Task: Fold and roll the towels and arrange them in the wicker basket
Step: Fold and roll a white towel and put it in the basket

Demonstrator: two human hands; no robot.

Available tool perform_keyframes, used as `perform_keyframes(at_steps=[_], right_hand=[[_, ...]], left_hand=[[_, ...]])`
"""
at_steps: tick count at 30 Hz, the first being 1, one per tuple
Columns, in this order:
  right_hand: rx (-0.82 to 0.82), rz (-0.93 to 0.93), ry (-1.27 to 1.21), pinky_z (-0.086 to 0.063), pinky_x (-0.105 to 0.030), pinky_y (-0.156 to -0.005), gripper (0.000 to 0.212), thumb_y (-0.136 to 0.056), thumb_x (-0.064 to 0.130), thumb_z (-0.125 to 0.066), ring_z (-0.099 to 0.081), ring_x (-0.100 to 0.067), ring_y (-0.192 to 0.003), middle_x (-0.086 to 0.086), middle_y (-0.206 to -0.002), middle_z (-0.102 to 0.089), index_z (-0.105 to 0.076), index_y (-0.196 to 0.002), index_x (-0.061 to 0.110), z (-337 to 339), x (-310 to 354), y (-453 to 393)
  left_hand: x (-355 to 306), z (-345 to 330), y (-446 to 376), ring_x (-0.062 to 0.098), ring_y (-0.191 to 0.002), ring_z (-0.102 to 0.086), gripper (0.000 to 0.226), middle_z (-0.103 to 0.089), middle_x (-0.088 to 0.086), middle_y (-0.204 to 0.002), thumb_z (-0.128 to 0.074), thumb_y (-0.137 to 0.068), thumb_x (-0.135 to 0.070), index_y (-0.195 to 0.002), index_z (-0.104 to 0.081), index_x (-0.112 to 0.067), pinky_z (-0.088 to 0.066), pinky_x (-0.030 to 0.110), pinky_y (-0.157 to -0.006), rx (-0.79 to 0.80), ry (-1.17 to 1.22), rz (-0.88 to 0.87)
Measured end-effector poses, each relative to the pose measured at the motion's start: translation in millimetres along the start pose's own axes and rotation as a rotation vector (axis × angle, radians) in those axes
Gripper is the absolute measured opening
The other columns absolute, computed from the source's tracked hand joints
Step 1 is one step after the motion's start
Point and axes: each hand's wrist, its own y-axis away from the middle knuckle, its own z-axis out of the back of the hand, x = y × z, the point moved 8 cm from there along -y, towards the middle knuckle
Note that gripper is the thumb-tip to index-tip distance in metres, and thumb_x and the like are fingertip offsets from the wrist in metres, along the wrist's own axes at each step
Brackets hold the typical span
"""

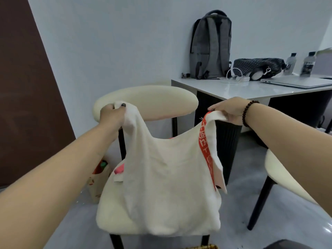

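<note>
A white towel (168, 177) with an orange-red printed band along its right edge hangs over the seat of a cream chair (143, 103). My left hand (112, 115) grips the towel's upper left corner, and my right hand (228, 111) pinches the upper right corner; both hold it up in front of the chair's backrest. The towel's lower part sags onto the seat. A sliver of the wicker basket (203, 247) shows at the bottom edge.
A white table (242, 89) at the right carries a grey backpack (211, 45), a dotted pouch, two bottles, cables and a laptop (296, 81). A dark ribbed bin (227, 144) stands behind the chair. A paper bag (98, 178) sits on the floor at left. A second chair (280, 173) is at right.
</note>
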Motion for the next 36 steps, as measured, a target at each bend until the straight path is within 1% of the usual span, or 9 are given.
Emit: perform_keyframes(at_steps=[6, 10, 16, 18, 21, 24, 28, 32, 36], right_hand=[[0.097, 0.140, -0.281, -0.056, -0.022, -0.054, 0.043, -0.086, -0.015, -0.025, -0.068, -0.022, -0.080, -0.022, -0.113, -0.060, -0.054, -0.117, -0.011, -15, 45, 24], [0.059, 0.379, 0.200, -0.060, -0.026, -0.070, 0.041, -0.087, -0.019, -0.039, -0.068, -0.021, -0.092, -0.018, -0.112, -0.066, -0.062, -0.117, -0.002, -26, 63, 40], [0.092, 0.603, 0.702, -0.055, -0.019, -0.058, 0.008, -0.084, 0.007, -0.066, -0.070, -0.015, -0.061, -0.008, -0.068, -0.071, -0.072, -0.082, 0.003, -61, 53, 73], [0.031, 0.698, 0.777, -0.046, -0.018, -0.052, 0.023, -0.085, 0.020, -0.066, -0.057, -0.009, -0.051, -0.004, -0.057, -0.059, -0.065, -0.073, 0.001, -66, 53, 83], [-0.038, 0.797, 0.748, -0.033, -0.019, -0.054, 0.038, -0.086, 0.027, -0.061, -0.039, -0.009, -0.057, 0.000, -0.065, -0.044, -0.054, -0.067, -0.005, -71, 57, 96], [0.014, 0.743, 0.661, -0.036, -0.025, -0.059, 0.040, -0.087, 0.028, -0.060, -0.043, -0.013, -0.063, -0.002, -0.069, -0.046, -0.055, -0.072, -0.009, -77, 54, 96], [0.112, 0.624, 0.410, -0.032, -0.033, -0.063, 0.051, -0.073, 0.033, -0.060, -0.041, -0.019, -0.066, -0.008, -0.071, -0.045, -0.053, -0.084, -0.016, -81, 49, 96], [0.105, 0.534, 0.303, -0.039, -0.035, -0.065, 0.010, -0.077, 0.013, -0.062, -0.049, -0.020, -0.068, -0.005, -0.072, -0.053, -0.055, -0.070, 0.011, -83, 43, 96], [0.174, 0.450, 0.346, -0.037, -0.036, -0.068, 0.027, -0.078, 0.010, -0.054, -0.045, -0.019, -0.064, 0.000, -0.061, -0.048, -0.051, -0.053, 0.019, -98, 30, 99]], left_hand=[[-47, -17, 4, 0.025, -0.100, -0.069, 0.019, -0.070, 0.010, -0.106, -0.057, -0.089, -0.016, -0.103, -0.068, -0.009, -0.055, 0.043, -0.092, 0.044, 0.108, -0.055], [-63, -42, 30, 0.022, -0.095, -0.068, 0.009, -0.069, 0.007, -0.098, -0.056, -0.092, -0.012, -0.090, -0.065, -0.012, -0.055, 0.040, -0.092, 0.200, 0.122, -0.120], [-53, -73, 86, 0.023, -0.093, -0.065, 0.022, -0.067, 0.017, -0.109, -0.049, -0.097, 0.000, -0.117, -0.060, 0.002, -0.057, 0.032, -0.083, 0.464, 0.234, -0.097], [-50, -78, 102, 0.022, -0.091, -0.066, 0.021, -0.070, 0.016, -0.106, -0.049, -0.099, -0.002, -0.114, -0.063, -0.001, -0.057, 0.031, -0.080, 0.508, 0.239, -0.108], [-47, -82, 124, 0.021, -0.086, -0.067, 0.020, -0.073, 0.015, -0.100, -0.053, -0.097, -0.005, -0.112, -0.066, -0.002, -0.057, 0.029, -0.076, 0.577, 0.228, -0.137], [-49, -80, 140, 0.023, -0.085, -0.066, 0.021, -0.072, 0.019, -0.101, -0.052, -0.098, -0.006, -0.110, -0.068, -0.003, -0.055, 0.035, -0.079, 0.617, 0.232, -0.166], [-49, -71, 147, 0.015, -0.075, -0.068, 0.020, -0.074, 0.009, -0.088, -0.052, -0.097, -0.007, -0.106, -0.069, -0.005, -0.055, 0.025, -0.068, 0.624, 0.352, -0.127], [-40, -64, 154, 0.019, -0.080, -0.066, 0.022, -0.072, 0.014, -0.093, -0.051, -0.098, -0.008, -0.110, -0.069, -0.003, -0.056, 0.026, -0.071, 0.620, 0.408, -0.076], [-27, -60, 162, 0.027, -0.078, -0.062, 0.023, -0.072, 0.017, -0.094, -0.050, -0.099, -0.009, -0.109, -0.071, -0.008, -0.053, 0.031, -0.066, 0.608, 0.366, -0.048]])
